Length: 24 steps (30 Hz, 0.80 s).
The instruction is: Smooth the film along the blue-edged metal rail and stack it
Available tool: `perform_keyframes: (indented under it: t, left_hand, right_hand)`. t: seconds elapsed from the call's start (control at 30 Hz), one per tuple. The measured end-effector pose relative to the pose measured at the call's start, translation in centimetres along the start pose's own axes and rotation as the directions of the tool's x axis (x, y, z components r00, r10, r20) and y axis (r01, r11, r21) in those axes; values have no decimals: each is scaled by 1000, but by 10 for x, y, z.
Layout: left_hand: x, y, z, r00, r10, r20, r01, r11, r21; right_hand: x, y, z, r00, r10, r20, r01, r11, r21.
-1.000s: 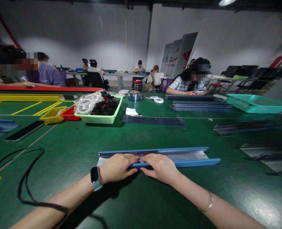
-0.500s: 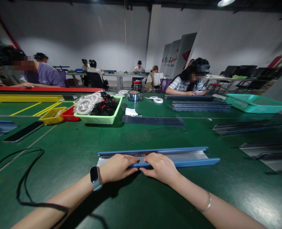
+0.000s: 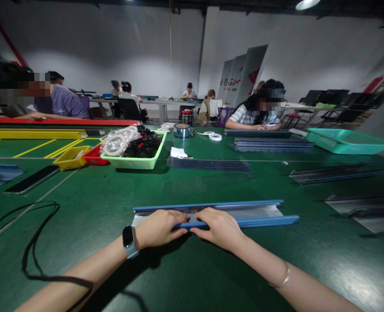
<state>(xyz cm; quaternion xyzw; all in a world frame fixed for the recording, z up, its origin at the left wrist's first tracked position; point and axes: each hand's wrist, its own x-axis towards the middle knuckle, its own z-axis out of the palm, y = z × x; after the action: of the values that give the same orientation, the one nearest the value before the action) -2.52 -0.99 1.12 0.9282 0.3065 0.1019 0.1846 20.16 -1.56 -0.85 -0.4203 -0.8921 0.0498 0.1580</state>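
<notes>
A blue-edged metal channel profile (image 3: 256, 212) lies lengthwise across the green table in front of me, its silvery trough facing up. My left hand (image 3: 161, 226) grips its near blue edge, with the fingers inside the trough and the thumb below on the outer side. Close beside it, my right hand (image 3: 216, 226) pinches the same edge in the same way. The fingertips of both hands are partly hidden by the rim. A smartwatch (image 3: 129, 240) sits on my left wrist and a silver bangle (image 3: 284, 275) on my right forearm.
Beyond the profile stand a light green basket (image 3: 135, 162) of black parts and bagged rings, a yellow tray (image 3: 71, 159) and a red tray (image 3: 96, 156). More profiles (image 3: 337, 173) lie at right, near a teal basket (image 3: 347, 141). A black cord (image 3: 32, 247) loops at left. Co-workers sit beyond.
My right hand has shifted very slightly left along the near edge. The profile and my left hand look almost unchanged.
</notes>
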Motion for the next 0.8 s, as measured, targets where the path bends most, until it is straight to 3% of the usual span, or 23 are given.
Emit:
perform_keyframes:
  t: [0.37, 0.6, 0.8]
  left_hand:
    - [-1, 2, -4, 999, -31, -9, 31, 999, -45]
    - [0, 2, -4, 999, -36, -18, 35, 999, -40]
    - [0, 2, -6, 998, -57, -11, 56, 997, -60]
  right_hand:
    - [1, 0, 1, 1000, 7, 11, -7, 1000, -5]
    - [3, 1, -6, 999, 21, 50, -28, 991, 134]
    - [3, -1, -9, 996, 32, 78, -41, 992, 120]
